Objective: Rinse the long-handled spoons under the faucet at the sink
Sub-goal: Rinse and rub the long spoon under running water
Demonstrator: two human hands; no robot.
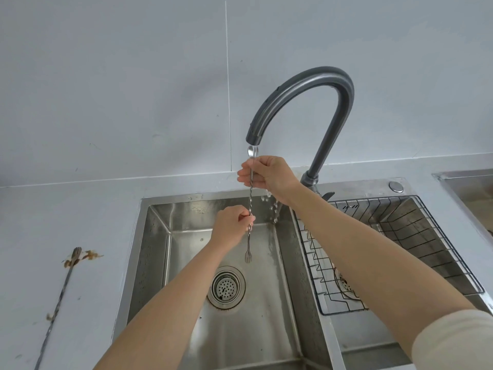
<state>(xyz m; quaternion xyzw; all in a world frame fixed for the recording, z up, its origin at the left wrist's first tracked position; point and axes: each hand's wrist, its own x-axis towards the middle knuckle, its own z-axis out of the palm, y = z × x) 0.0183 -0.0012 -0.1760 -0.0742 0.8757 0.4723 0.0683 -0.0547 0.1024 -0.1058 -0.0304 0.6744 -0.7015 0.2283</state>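
A long twisted-handle spoon [250, 198] stands upright under the dark grey faucet [301, 102], its bowl right at the spout in the running water and its small fork end hanging low over the left sink basin [186, 236]. My right hand [269, 174] grips the handle just below the bowl. My left hand [232, 225] pinches the handle lower down. Water drips off my right hand into the basin. A second long spoon [57, 297], smeared with brown residue, lies on the counter at the left.
The left basin has a round drain strainer [226, 287]. A black wire rack [386, 252] sits in the right basin. Brown smears mark the counter [88, 255] near the second spoon's fork end. A grey wall stands behind.
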